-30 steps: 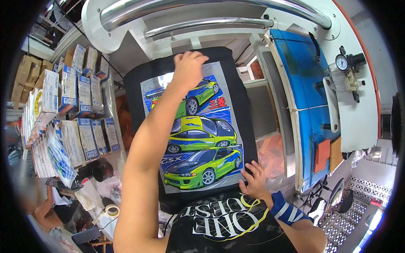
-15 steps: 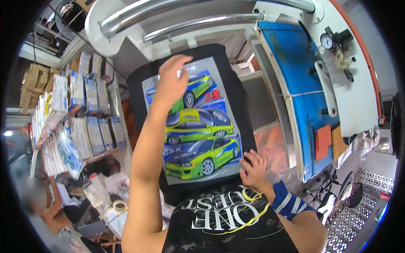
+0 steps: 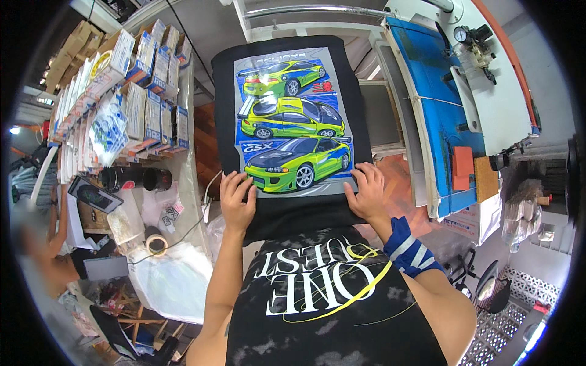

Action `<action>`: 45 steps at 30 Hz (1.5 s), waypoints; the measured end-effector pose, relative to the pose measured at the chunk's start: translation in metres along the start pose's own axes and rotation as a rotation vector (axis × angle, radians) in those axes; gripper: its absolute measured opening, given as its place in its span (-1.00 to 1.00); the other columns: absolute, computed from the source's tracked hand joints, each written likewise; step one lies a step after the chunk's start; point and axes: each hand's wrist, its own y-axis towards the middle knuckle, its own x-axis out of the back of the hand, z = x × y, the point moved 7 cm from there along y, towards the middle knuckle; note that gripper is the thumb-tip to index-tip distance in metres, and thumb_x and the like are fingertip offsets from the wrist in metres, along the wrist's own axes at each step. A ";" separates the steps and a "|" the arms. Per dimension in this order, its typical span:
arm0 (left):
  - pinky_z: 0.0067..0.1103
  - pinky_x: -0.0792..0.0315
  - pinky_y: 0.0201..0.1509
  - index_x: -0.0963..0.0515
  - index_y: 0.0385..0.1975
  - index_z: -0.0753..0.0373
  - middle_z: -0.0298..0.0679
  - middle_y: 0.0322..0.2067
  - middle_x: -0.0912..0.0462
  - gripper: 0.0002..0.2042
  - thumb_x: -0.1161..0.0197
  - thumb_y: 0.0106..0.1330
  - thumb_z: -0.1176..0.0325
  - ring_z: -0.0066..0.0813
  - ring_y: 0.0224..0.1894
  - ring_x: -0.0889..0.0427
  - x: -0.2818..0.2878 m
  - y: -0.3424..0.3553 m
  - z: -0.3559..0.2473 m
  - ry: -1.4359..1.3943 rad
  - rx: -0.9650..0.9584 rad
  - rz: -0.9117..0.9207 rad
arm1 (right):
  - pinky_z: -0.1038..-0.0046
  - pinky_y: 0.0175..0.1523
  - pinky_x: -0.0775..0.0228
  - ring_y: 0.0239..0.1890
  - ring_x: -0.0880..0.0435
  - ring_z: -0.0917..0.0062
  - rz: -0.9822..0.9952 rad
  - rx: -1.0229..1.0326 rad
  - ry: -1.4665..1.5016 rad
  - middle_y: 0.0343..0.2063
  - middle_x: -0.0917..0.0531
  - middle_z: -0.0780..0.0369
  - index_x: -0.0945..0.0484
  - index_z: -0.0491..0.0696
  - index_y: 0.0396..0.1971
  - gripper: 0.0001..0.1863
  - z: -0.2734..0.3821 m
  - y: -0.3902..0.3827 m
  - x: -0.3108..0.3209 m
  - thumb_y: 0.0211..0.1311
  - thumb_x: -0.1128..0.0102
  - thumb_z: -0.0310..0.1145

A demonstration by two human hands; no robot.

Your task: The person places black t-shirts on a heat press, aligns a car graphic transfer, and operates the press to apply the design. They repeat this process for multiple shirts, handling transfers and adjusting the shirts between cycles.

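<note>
A black shirt (image 3: 223, 110) lies flat before me. On its front is a glossy print sheet (image 3: 350, 160) showing green and blue cars stacked one above another on a grey and blue ground. My left hand (image 3: 238, 201) rests by the sheet's lower left corner, its fingers apart on the fabric and the sheet's edge. Opposite it, my right hand (image 3: 367, 192) lies on the shirt by the lower right corner, fingers spread. Neither hand visibly holds anything. The shirt's near end reaches toward my body.
To the right stands a press machine with a blue-covered platen (image 3: 421, 91), an orange pad (image 3: 461, 165) and a pressure gauge (image 3: 461, 35). Boxes (image 3: 143, 119) are stacked on the left bench, with a tape roll (image 3: 156, 244) nearer. Another person (image 3: 43, 256) sits at far left.
My left hand has come back from the sheet's top to its lower left corner. My right hand stays by the lower right corner. The view has shifted, so the whole print now shows.
</note>
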 end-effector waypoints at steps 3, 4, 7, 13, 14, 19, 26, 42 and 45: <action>-0.13 -0.29 0.39 -0.72 -0.23 0.23 -0.20 -0.06 -0.69 -0.81 -0.42 0.15 0.46 -0.07 0.16 -0.55 -0.001 -0.001 0.001 0.005 -0.021 -0.015 | 0.08 0.32 -0.17 0.24 -0.41 0.12 -0.008 0.021 -0.022 0.09 -0.53 0.14 -0.56 -0.05 -0.02 -0.59 -0.002 -0.001 0.000 0.19 -0.31 -0.18; -0.13 -0.30 0.38 -0.72 -0.23 0.23 -0.19 -0.06 -0.69 -0.82 -0.43 0.15 0.47 -0.07 0.15 -0.55 -0.001 -0.001 0.001 0.013 -0.033 -0.019 | 0.08 0.32 -0.17 0.24 -0.41 0.12 0.000 0.033 -0.021 0.09 -0.53 0.14 -0.56 -0.05 -0.02 -0.60 -0.002 -0.002 -0.001 0.19 -0.31 -0.18; -0.14 -0.31 0.38 -0.73 -0.26 0.22 -0.21 -0.06 -0.69 -0.83 -0.45 0.13 0.46 -0.08 0.15 -0.55 -0.001 -0.003 0.000 0.015 -0.038 -0.026 | 0.08 0.32 -0.17 0.23 -0.42 0.12 -0.022 0.007 -0.002 0.07 -0.54 0.14 -0.56 -0.05 -0.02 -0.59 -0.002 -0.004 -0.001 0.19 -0.30 -0.16; -0.15 -0.33 0.34 -0.73 -0.27 0.22 -0.21 -0.09 -0.69 -0.83 -0.45 0.12 0.46 -0.07 0.13 -0.56 -0.002 -0.001 0.001 0.014 -0.038 -0.032 | 0.14 0.25 -0.30 0.18 -0.50 0.17 -0.258 0.005 0.121 0.00 -0.60 0.14 -0.61 -0.04 -0.17 -0.73 0.004 0.014 0.051 0.10 -0.34 -0.37; -0.16 -0.34 0.33 -0.73 -0.27 0.22 -0.21 -0.09 -0.69 -0.83 -0.45 0.11 0.46 -0.07 0.12 -0.56 0.000 -0.001 0.000 0.005 -0.061 -0.055 | 0.16 0.19 -0.36 0.11 -0.55 0.17 -0.329 -0.001 0.096 -0.06 -0.63 0.13 -0.62 -0.06 -0.21 -0.76 -0.002 0.019 0.075 0.07 -0.32 -0.45; -0.18 -0.34 0.34 -0.73 -0.32 0.19 -0.25 -0.10 -0.69 -0.84 -0.46 0.08 0.43 -0.12 0.11 -0.57 0.000 -0.002 0.001 0.016 -0.059 -0.053 | 0.31 -0.07 -0.52 -0.20 -0.68 0.25 -0.985 -0.034 -0.307 -0.27 -0.70 0.12 -0.66 -0.12 -0.24 -0.92 -0.092 0.018 0.257 0.34 -0.27 -0.46; -0.18 -0.34 0.34 -0.74 -0.32 0.17 -0.27 -0.11 -0.70 -0.84 -0.47 0.07 0.41 -0.14 0.11 -0.57 0.002 -0.003 -0.002 0.023 -0.069 -0.080 | 0.17 0.03 -0.45 -0.10 -0.65 0.14 -0.735 -0.372 -0.629 -0.20 -0.72 0.06 -0.67 -0.15 -0.20 -0.66 -0.214 0.015 0.321 0.47 -0.06 -0.18; -0.17 -0.30 0.34 -0.65 -0.15 0.14 -0.26 -0.08 -0.60 -0.73 -0.41 0.12 0.35 -0.17 0.10 -0.51 0.003 -0.004 -0.008 0.076 -0.065 -0.032 | 0.03 0.19 -0.26 -0.07 -0.56 0.00 -0.501 -0.295 -0.443 -0.23 -0.65 -0.11 -0.60 -0.31 -0.24 -0.63 -0.205 0.032 0.277 0.44 0.06 -0.28; -0.17 -0.28 0.32 -0.63 -0.12 0.12 -0.26 -0.03 -0.57 -0.71 -0.39 0.13 0.35 -0.15 0.16 -0.45 -0.001 -0.008 -0.003 0.073 -0.023 -0.014 | 0.05 0.24 -0.21 -0.04 -0.53 -0.04 -0.473 -0.299 -0.438 -0.24 -0.64 -0.11 -0.62 -0.32 -0.29 -0.57 -0.152 0.032 0.261 0.48 0.07 -0.23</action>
